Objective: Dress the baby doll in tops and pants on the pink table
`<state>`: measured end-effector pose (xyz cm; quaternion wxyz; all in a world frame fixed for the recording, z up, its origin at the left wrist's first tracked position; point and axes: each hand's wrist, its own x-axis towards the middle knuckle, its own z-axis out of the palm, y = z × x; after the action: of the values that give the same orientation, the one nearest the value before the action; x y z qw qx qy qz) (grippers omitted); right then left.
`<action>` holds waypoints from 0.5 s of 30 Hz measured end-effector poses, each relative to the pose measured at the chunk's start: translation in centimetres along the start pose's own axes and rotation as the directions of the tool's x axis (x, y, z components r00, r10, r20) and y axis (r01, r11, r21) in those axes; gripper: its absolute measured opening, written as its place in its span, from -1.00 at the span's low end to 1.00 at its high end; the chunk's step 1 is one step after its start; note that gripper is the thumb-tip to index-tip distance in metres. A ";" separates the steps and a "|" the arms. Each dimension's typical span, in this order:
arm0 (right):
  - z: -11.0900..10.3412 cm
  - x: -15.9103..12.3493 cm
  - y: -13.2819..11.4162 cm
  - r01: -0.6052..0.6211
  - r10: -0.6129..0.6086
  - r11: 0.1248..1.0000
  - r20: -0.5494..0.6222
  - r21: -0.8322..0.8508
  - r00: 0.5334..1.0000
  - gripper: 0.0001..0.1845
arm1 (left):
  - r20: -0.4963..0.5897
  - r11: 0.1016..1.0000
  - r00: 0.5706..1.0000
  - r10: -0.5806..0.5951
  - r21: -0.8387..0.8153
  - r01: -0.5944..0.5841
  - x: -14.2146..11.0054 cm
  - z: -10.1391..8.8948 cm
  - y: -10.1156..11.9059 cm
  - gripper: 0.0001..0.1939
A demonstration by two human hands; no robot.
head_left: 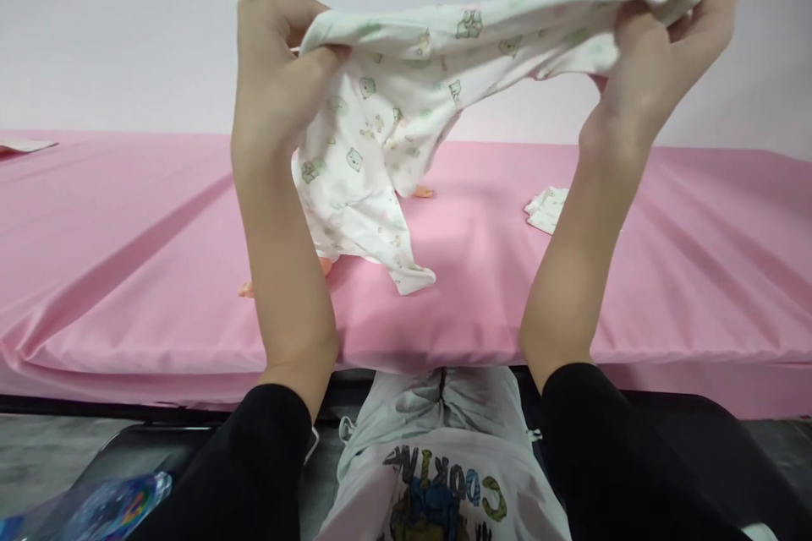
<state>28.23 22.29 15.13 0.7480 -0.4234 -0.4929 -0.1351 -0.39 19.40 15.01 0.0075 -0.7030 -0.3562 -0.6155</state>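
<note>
A white baby garment [393, 118] printed with small bears is stretched in the air between my two hands. My left hand [285, 59] pinches its upper left corner, thumb in front. My right hand [666, 51] is closed on the bunched right end, a little higher. The left part of the cloth hangs down in folds, and one narrow end tapers to a tip. Behind it, small skin-coloured limbs, seemingly a doll's, show on the pink cover: one limb [422, 192] beside the cloth, another limb [246, 290] by my left forearm. The rest is hidden.
A pink cover [482, 287] lies over the table against a pale wall. A folded white printed cloth [544, 210] sits partly behind my right forearm. Another piece of fabric [25, 144] lies at the far left. A clear plastic package [120, 507] is at lower left.
</note>
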 end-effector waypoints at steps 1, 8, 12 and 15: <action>0.1 -0.1 0.3 0.012 -0.012 1.000 -0.018 0.011 1.000 -0.67 | -0.012 0.998 1.000 -0.024 -0.061 0.023 0.1 0.2 -0.1 -0.85; 0.6 -2.7 -2.5 0.017 0.050 0.994 0.573 -0.111 0.818 -0.52 | 0.079 1.000 0.997 0.004 -0.001 -0.004 -0.3 3.4 1.1 -0.75; 1.4 -4.8 -5.4 -0.076 -0.384 0.881 0.801 0.467 0.460 -0.60 | 0.164 0.997 0.983 0.083 -0.006 -0.083 -0.9 4.9 2.0 -0.83; 2.4 -5.7 -5.8 -0.046 -0.361 0.881 0.730 0.471 0.580 -0.65 | 0.085 0.995 0.991 0.102 0.008 -0.104 -1.0 5.3 2.1 -0.84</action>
<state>20.47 19.42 13.57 0.5052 -0.2102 -0.8288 0.1169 5.21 19.74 13.73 0.0288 -0.7457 -0.3233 -0.5819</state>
